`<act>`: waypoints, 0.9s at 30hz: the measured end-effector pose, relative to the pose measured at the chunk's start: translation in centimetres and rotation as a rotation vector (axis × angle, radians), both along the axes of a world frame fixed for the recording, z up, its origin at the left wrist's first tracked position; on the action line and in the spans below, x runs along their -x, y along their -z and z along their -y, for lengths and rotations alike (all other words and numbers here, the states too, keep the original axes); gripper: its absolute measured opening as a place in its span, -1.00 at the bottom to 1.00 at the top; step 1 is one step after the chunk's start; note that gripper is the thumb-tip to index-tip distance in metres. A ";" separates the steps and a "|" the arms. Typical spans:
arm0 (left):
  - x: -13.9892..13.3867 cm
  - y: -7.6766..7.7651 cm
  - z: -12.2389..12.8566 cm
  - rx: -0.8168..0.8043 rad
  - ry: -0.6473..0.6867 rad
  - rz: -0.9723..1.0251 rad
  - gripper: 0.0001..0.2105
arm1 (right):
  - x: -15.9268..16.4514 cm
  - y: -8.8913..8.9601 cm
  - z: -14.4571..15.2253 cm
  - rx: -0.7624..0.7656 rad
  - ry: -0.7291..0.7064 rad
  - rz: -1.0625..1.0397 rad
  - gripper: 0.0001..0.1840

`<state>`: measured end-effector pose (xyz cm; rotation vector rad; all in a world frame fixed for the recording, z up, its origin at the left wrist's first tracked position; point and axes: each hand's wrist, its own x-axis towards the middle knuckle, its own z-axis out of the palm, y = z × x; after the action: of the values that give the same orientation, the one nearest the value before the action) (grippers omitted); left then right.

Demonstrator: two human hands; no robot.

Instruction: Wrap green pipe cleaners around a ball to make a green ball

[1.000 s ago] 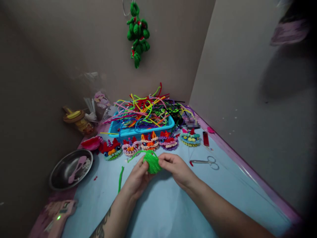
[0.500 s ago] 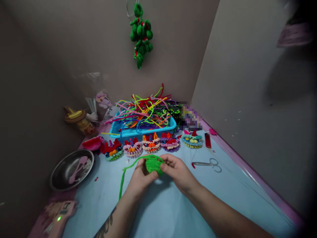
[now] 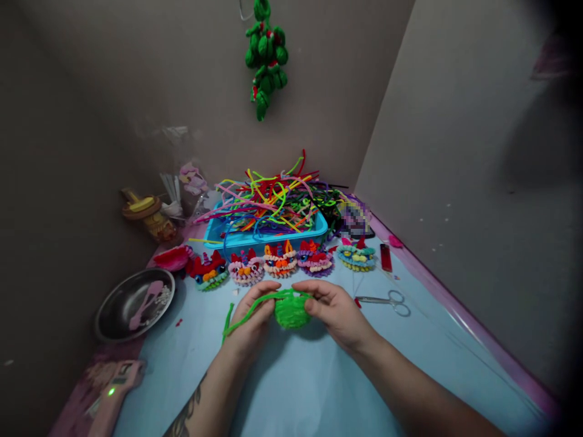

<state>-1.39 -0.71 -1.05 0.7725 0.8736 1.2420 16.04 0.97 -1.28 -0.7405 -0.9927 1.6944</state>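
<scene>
A rounded bright green bundle of fuzzy chenille-like cord (image 3: 292,312) is held up between my hands over the blue table surface. My right hand (image 3: 339,312) pinches its right edge between thumb and fingers. At its upper left, my left hand (image 3: 252,315) has its thumb and forefinger closed on the cord and the bundle's edge. A loose green strand (image 3: 248,315) runs from the top of the bundle across the left hand and hangs past the wrist. My hidden fingertips and the bundle's far side cannot be seen.
Behind my hands stands a row of colourful lion-like chenille faces (image 3: 280,260), backed by a blue tray (image 3: 268,241) of pipe cleaners. Scissors (image 3: 385,300) and a red lighter-like object (image 3: 385,258) lie right. A metal bowl (image 3: 109,312) and a pink glue gun-like device (image 3: 116,391) sit left.
The green bundle has tipped so its face shows more, and the left thumb has moved up to its top edge. The loose strand now lies across the left hand. The view has shifted slightly.
</scene>
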 end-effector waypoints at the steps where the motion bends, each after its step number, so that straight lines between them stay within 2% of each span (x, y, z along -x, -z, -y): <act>1: 0.1 0.0 0.0 -0.010 -0.006 -0.004 -0.69 | 0.0 0.1 0.0 0.005 0.000 0.003 -0.63; 7: 0.7 0.2 -0.5 -0.043 -0.021 -0.049 -0.66 | 0.0 0.3 0.1 0.027 0.013 0.033 -0.72; 13: 1.2 1.0 -0.7 -0.073 0.027 -0.129 -0.74 | -0.2 -0.3 0.2 -0.060 -0.037 0.088 -0.59; 19: 1.5 1.7 -0.7 -0.119 0.081 -0.198 -0.79 | -0.5 -0.9 0.3 -0.119 -0.032 0.132 -0.66; 27: 0.8 0.2 -0.5 -0.198 0.161 -0.293 -0.74 | -0.5 -1.1 0.2 -0.103 -0.010 0.139 -0.75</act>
<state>-2.23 -0.21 -1.29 1.1835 0.9113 1.0979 16.53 0.78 -0.20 -0.7949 -1.1728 1.6045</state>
